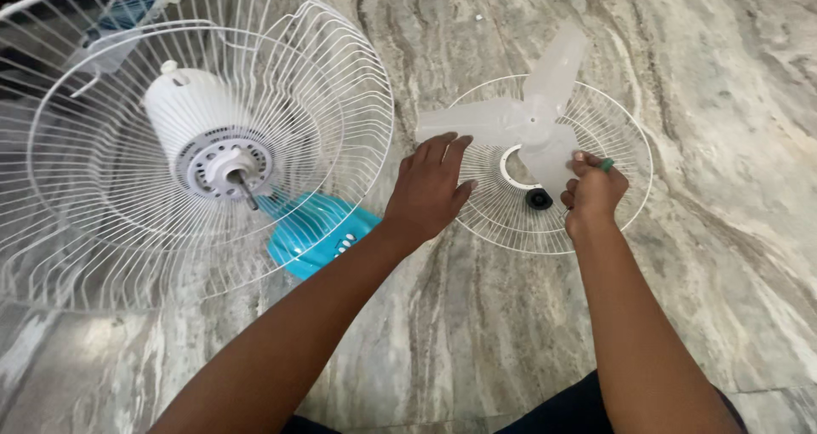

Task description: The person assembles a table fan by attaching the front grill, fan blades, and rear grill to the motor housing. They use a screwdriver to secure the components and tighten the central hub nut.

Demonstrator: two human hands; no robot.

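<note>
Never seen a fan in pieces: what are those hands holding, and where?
Right hand pinches a blade tip of the translucent fan blade; left hand presses flat on another blade.

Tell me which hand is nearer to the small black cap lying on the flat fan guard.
Right. The right hand is curled just right of the black cap, almost touching it. The left hand rests on the fan guard's left rim, by the translucent fan blade, farther away.

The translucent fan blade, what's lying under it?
Under the fan blade lies a white wire guard flat on the marble floor, a black knob beside it. The guard's centre is partly covered.
</note>
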